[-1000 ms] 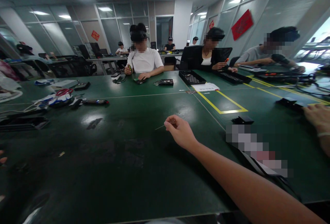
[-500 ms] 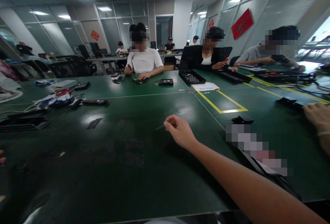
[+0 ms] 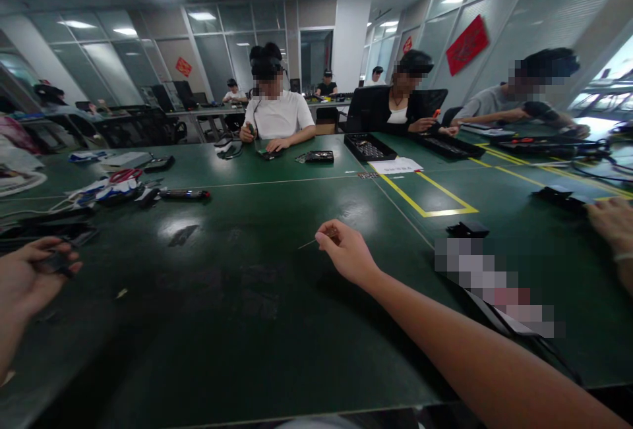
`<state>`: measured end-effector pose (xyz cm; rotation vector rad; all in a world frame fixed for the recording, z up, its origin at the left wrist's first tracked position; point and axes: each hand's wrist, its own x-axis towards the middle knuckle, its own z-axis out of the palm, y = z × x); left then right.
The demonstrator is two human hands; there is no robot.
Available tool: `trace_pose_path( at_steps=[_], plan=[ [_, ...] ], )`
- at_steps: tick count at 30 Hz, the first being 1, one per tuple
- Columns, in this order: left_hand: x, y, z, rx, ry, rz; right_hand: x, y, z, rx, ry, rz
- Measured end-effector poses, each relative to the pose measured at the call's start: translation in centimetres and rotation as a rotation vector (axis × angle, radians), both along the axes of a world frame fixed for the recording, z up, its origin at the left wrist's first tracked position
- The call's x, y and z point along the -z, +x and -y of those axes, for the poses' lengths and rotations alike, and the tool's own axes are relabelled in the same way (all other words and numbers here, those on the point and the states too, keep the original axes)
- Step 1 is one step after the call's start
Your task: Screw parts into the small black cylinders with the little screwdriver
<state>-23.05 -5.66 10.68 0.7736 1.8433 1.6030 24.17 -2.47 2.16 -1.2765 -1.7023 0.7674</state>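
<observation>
Right hand [image 3: 349,254]: stretched out over mid table, fingertips pinched on thin pin [image 3: 307,244], tip pointing left, just above the surface
Left hand [image 3: 27,274]: near left edge, fingers curled round small dark part [image 3: 55,263]
Table [image 3: 257,323]: green mat
Far left: red scissors [image 3: 123,175], black trays [image 3: 44,231]
Right: yellow tape outline [image 3: 429,200], another person's hand [image 3: 613,221]

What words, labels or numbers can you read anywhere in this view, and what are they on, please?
None can be read.
Red wall sign: its marks are too blurred.
White paper on the green table: print too small.
Pixelated patch: unreadable.
</observation>
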Motion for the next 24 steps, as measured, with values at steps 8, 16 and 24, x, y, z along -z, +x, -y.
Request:
trace_pose_path(
  at_steps=[8, 16, 24],
  plan=[
    [1.6, 11.3, -4.8, 0.382, 0.063, 0.246, -0.3, 0.2, 0.1, 0.054, -0.013, -0.019],
    [6.2, 22.7, -6.1, 0.783, 0.118, 0.026, 0.0, 0.3, -0.2, 0.104, 0.081, -0.06],
    [10.2, 25.0, -5.8, 0.97, 0.178, -0.52, -1.0, 0.1, 0.6, 0.103, 0.165, 0.035]
  ],
)
